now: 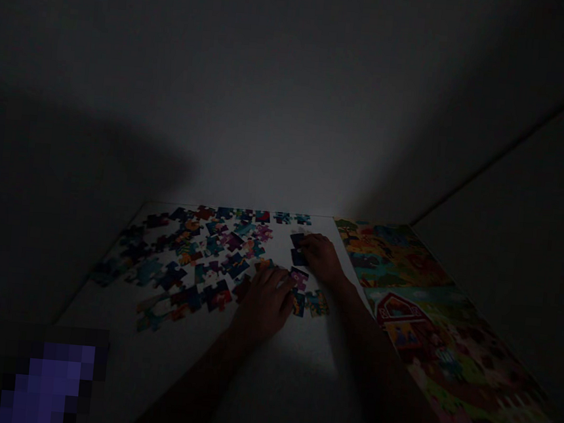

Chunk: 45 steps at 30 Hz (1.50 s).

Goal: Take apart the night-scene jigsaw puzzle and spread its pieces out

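Jigsaw pieces (209,258), multicoloured, lying flat and loose in a wide scatter across the white counter (179,367); light dim. Two dark pieces (298,248) lie end to end, apart from the main scatter; purple-patterned piece (299,279) just below them.

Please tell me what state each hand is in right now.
Left hand: curled, resting on jigsaw pieces; holding cannot be told.
Right hand: fingertips on a dark jigsaw piece; holding cannot be told.
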Available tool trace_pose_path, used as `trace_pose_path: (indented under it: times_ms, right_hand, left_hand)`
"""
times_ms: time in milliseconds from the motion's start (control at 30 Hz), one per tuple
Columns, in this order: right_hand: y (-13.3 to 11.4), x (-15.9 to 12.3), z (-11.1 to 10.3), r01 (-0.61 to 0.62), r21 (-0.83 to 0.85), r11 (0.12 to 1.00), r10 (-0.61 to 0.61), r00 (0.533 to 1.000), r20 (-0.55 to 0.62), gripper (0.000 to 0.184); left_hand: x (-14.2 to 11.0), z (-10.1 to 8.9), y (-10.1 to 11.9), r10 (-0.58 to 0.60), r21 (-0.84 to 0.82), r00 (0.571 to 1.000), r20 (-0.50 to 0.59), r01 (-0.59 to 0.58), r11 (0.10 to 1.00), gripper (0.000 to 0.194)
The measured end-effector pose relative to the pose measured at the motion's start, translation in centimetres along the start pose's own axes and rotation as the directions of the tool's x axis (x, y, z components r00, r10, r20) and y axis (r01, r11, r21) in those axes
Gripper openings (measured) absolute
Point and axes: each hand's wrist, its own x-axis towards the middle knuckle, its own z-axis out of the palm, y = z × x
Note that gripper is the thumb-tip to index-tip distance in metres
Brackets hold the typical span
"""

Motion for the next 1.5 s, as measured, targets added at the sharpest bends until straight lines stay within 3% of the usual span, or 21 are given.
trace_pose_path:
  times_ms: [300, 700, 967, 1300, 1500]
  right_hand:
    - [-0.1, 0.0, -0.3, -0.032, 0.021, 0.999, 0.031, 0.999, 0.018, 0.021]
    - [-1.1, 0.0, -1.4, -0.119, -0.08, 0.99, 0.125, 0.99, 0.068, 0.025]
    - [-1.2, -0.1, -1.4, -0.197, -0.145, 0.97, 0.202, 0.979, 0.022, 0.021]
    - [-0.8, -0.1, -1.2, -0.228, -0.077, 0.971, 0.225, 0.973, -0.05, 0.017]
    - [0.0, 0.4, -0.6, -0.206, 0.06, 0.977, 0.214, 0.954, -0.211, 0.024]
  left_hand:
    - [-0.1, 0.2, -0.1, -0.022, 0.003, 1.0, 0.008, 0.022, 1.0, 0.029]
    - [0.0, 0.0, -0.1, -0.002, -0.004, 1.0, 0.029, 0.002, 1.0, 0.028]
    - [-0.1, -0.3, 0.0, 0.034, 0.025, 0.995, 0.092, -0.036, 0.999, 0.028]
    - [-0.1, -0.3, 0.0, 0.074, 0.023, 0.992, 0.106, -0.076, 0.997, 0.027]
    - [0.0, -0.2, 0.0, 0.063, 0.0, 0.993, 0.103, -0.063, 0.998, 0.028]
